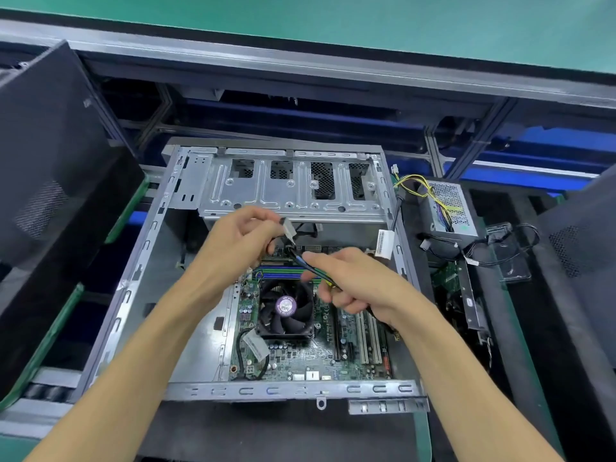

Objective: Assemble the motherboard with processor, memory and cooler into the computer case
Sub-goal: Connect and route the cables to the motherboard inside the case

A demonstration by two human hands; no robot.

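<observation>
With the motherboard (300,355) already lying in the computer case (140,271), our left hand (240,238) pinches the stiff white connector (288,230) while our right hand (353,281) curls round its limp cable bundle (313,270), best held by the plug.

I count one open computer case (140,268) on the bench, one motherboard (300,356) inside it, one cooler fan (286,306) on that board. One power supply (450,208) sits past the case's right edge. Two hands over the case: my left hand (240,241) and right hand (353,278), sharing one cable bundle (308,266).
</observation>
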